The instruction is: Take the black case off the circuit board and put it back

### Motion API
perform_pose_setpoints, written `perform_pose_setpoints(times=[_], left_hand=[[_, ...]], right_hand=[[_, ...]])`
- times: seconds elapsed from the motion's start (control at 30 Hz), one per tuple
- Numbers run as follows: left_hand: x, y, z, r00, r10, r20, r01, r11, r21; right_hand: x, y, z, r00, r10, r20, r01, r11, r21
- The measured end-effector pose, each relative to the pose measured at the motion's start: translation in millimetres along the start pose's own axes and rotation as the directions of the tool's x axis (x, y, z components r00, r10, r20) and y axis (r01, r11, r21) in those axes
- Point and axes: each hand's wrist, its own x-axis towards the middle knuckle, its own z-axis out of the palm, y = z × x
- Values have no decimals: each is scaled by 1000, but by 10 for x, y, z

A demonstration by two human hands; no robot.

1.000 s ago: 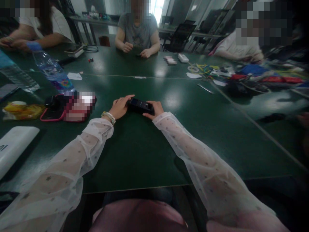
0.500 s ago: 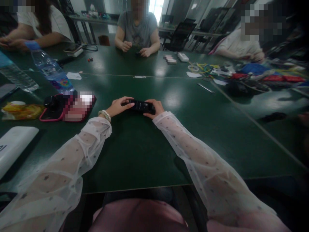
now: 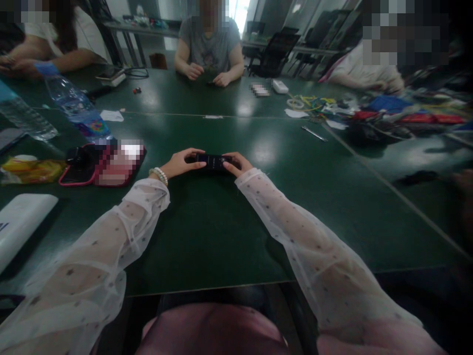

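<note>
A small black device with faint white marks on its face is held between my two hands above the dark green table. My left hand grips its left end, the thumb on the near side and the fingers behind. At the right end, my right hand holds it with the thumb on its face and the index finger along the top edge. A beaded bracelet circles my left wrist, and sheer white sleeves cover both arms.
Left: two water bottles, a red-edged case, a yellow packet and a white box. Right: a wrench and a pile of cables. Three people sit around the table.
My right thumb has moved up from the lower edge of the black device onto its face. The device has turned slightly and looks more level. My left hand is almost unchanged.
</note>
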Motion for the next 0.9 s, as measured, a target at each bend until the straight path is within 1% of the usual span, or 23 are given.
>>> perform_pose_setpoints(times=[0.1, 0.17, 0.33, 0.53, 0.77, 0.9], left_hand=[[-3, 13, -6, 1000, 5, 15, -5, 1000, 16], [-1, 9, -10, 1000, 8, 25, -9, 999, 31], [3, -15, -19, 999, -9, 38, 8, 1000, 13], [-8, -10, -22, 998, -36, 48, 37, 999, -26], [17, -40, -4, 999, -28, 40, 35, 982, -188], [28, -49, 1, 998, -30, 47, 38, 979, -198]], right_hand=[[35, 11, 5, 997, 73, 33, -79, 963, 257], [38, -12, 0, 994, 98, 45, -107, 936, 334], [14, -65, -32, 991, 112, 69, -129, 923, 362], [11, -84, -57, 990, 112, 84, -134, 934, 331], [7, -89, -54, 992, 107, 72, -126, 926, 355], [4, -90, -43, 990, 124, 62, -138, 923, 359]])
